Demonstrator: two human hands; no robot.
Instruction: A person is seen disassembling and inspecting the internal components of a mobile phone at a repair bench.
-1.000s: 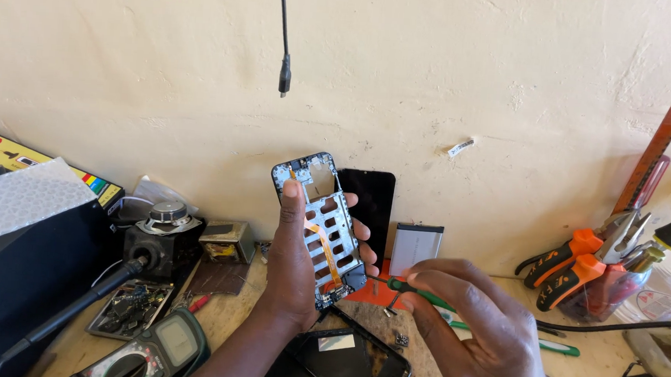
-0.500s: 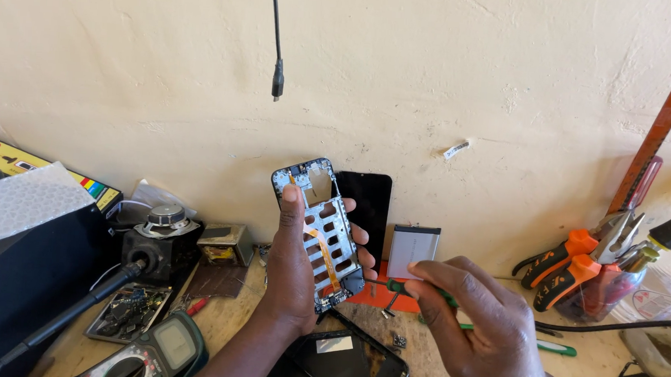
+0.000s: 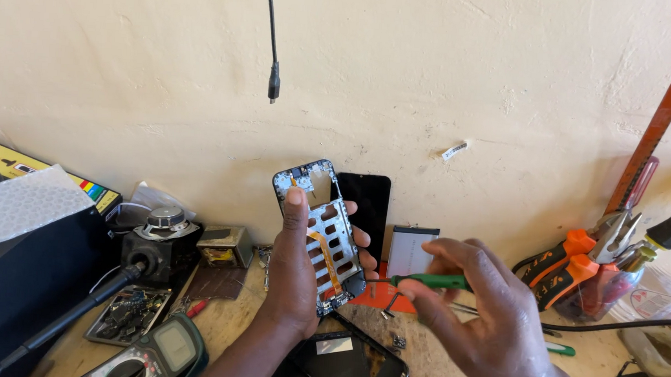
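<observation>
1. Far left I see a black box (image 3: 6, 283) with a bubble-wrap sheet (image 3: 15, 209) on top, and a multimeter (image 3: 155, 353) at the front edge of the wooden bench (image 3: 432, 376).
2. Just right of that, a small circuit board (image 3: 126, 314) lies flat near a black round-topped device (image 3: 160, 239).
3. My left hand (image 3: 294, 276) is closed around a stripped phone frame (image 3: 320, 235), holding it upright and a little tilted above the bench, thumb pressed along its left edge, fingertips showing past its right edge.
4. Behind the frame a dark phone screen (image 3: 370, 207) and a grey battery (image 3: 412, 250) lean against the wall.
5. My right hand (image 3: 484, 317) pinches a green-handled screwdriver (image 3: 427, 281); its tip meets the frame's lower right corner.
6. Far right, orange-handled pliers (image 3: 574, 264) and a red saw (image 3: 654, 132) stand in a jar.
</observation>
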